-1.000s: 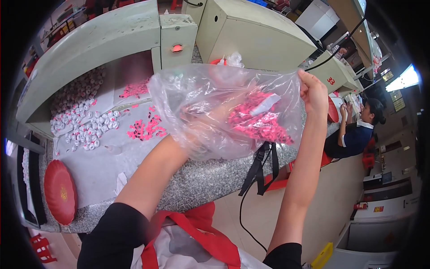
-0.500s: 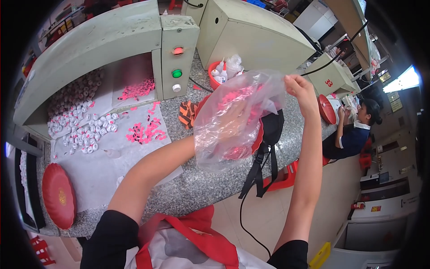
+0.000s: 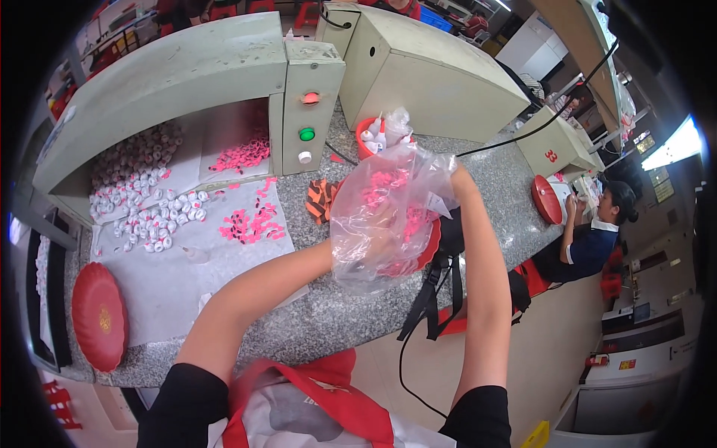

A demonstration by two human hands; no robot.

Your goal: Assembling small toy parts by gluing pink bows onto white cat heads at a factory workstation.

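A clear plastic bag point(image 3: 349, 257) with small pink pieces point(image 3: 385, 183) in it is held up over a red dish point(image 3: 431, 246) with a wavy rim. My left hand point(image 3: 379, 224) is inside the bag, a blurred shape through the plastic, its fingers too unclear to read. At the bag's upper right edge my right hand point(image 3: 460, 181) is closed on the plastic, its fingers partly hidden. A black strap point(image 3: 427, 295) and dark item lie beside the dish. To the left sits a black-and-orange striped cloth point(image 3: 319, 200).
White paper point(image 3: 172, 291) carries loose pink pieces point(image 3: 254, 224) and small white round parts point(image 3: 160, 220). Behind stands a beige machine point(image 3: 172, 63) with an arched opening. A red plate point(image 3: 101, 317) rests at left, a red tub of bottles point(image 3: 370, 138) behind the bag. A co-worker point(image 3: 594, 231) sits at right.
My right hand has come down and left with the bag's edge, so the bag sits lower and more bunched. My left hand stays inside it. The whole view has shifted slightly.
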